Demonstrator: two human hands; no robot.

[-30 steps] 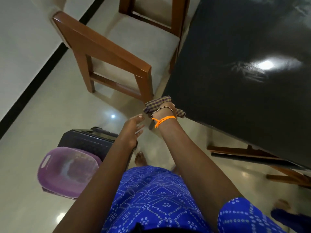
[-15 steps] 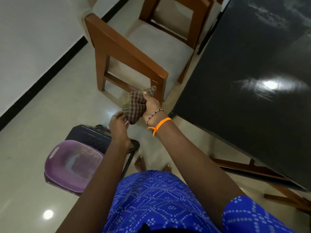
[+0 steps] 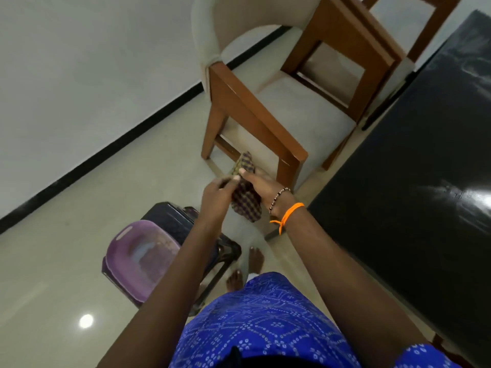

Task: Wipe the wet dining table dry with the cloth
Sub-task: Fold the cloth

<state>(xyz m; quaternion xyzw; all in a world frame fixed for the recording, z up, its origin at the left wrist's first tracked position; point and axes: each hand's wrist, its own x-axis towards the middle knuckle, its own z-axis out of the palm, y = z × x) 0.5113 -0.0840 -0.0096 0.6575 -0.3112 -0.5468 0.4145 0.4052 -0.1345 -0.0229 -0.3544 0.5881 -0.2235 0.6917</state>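
Over on the right, the dining table [image 3: 414,197] takes up most of that side, a dark glossy top with a bright glare streak on it, cut off by the frame on the right and at the bottom. Its near edge runs diagonally, and there's a strip of pale floor [image 3: 111,208] between that edge and the person, so some room to step along it. Left of the table sits a wooden chair [image 3: 268,120] with a cream seat, just beside the table's corner. Floor to the left of it is pretty open up to the black skirting line.

Lower left there's a purple tub [image 3: 140,256] sitting on a dark stool [image 3: 172,219]; the left forearm hides part of both. Bare toes peek out below the blue patterned clothing.

Both hands are held up off the table, in front of the chair leg. The checked cloth [image 3: 245,200] hangs bunched between them: right hand [image 3: 263,188] has it pinched between thumb and fingers, left hand [image 3: 216,193] nips its upper edge with fingertips. It's blurry there, so the exact finger placement is hard to make out.
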